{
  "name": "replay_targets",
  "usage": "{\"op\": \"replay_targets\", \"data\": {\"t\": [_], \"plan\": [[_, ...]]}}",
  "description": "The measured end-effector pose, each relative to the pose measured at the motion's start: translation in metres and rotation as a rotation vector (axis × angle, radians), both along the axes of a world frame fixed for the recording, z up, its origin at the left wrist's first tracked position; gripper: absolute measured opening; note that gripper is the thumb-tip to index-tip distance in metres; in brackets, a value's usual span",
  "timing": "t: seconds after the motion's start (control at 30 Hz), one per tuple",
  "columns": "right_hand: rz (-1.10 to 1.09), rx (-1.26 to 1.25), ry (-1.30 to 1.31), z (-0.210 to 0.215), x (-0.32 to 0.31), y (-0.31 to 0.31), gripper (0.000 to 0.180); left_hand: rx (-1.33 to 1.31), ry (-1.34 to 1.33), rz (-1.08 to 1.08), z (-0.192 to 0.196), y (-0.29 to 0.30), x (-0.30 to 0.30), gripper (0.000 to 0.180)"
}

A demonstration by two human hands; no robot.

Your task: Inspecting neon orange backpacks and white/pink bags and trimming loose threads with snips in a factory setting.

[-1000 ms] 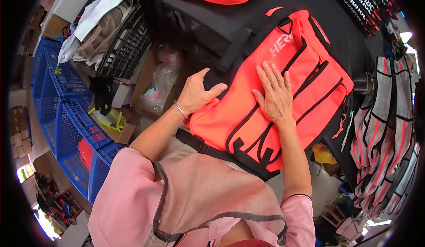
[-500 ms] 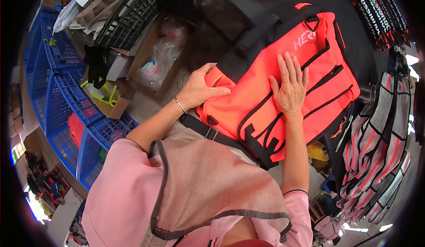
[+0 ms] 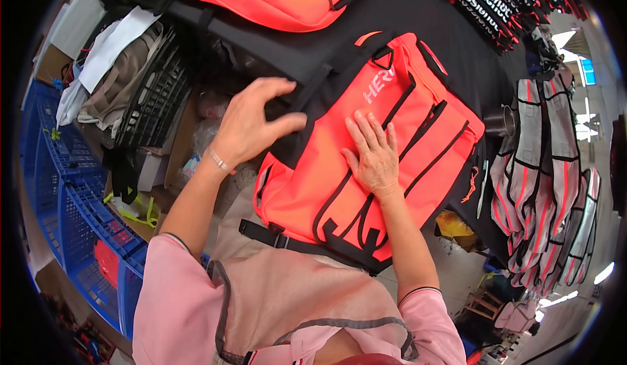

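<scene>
A bright orange-red backpack (image 3: 313,159) with black straps and trim lies tilted across the front of the black-covered table, its near end close to my body. My right hand (image 3: 373,152) rests flat on its front panel, fingers stretched out, below pale printed lettering. Raised at the bag's left edge is my left hand (image 3: 251,120), thumb and fingers spread in a wide curve with nothing between them. Close to its fingertips is a black panel (image 3: 294,136) of the bag. A black webbing strap with a buckle (image 3: 277,239) hangs at the near end.
Another orange-red bag (image 3: 268,2) lies farther back on the black table cover (image 3: 398,12). Bundled black printed straps (image 3: 493,12) sit at the far right, beyond a metal cup (image 3: 499,122). Grey straps (image 3: 532,169) hang at the right. Blue crates (image 3: 78,215) and a black crate (image 3: 157,81) stand left.
My left hand has let go of the bag's left edge and lifted, its fingers opening. My right hand stays flat on the bag. The view has shifted, showing more of the far bag.
</scene>
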State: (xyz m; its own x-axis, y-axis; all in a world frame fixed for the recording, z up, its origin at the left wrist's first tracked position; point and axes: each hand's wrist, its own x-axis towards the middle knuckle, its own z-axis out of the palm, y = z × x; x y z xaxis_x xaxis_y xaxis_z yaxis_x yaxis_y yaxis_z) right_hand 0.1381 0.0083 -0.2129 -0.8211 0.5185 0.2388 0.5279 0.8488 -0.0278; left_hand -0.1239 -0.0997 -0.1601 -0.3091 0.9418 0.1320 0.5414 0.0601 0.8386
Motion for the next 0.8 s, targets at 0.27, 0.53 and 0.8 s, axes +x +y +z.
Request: {"op": "replay_targets", "data": {"t": [0.27, 0.53, 0.8], "plan": [[-0.003, 0.010, 0.016, -0.002, -0.001, 0.002, 0.066, -0.123, -0.032, -0.001, -0.020, 0.109, 0.003, 0.065], [0.008, 0.103, 0.041, -0.015, 0.000, 0.002, 0.064, 0.294, 0.180, 0.233, -0.052, 0.086, 0.045, 0.046], [0.000, 0.095, 0.044, -0.014, 0.001, 0.002, 0.065, 0.371, -0.104, 0.270, -0.052, 0.066, 0.039, 0.023]]}}
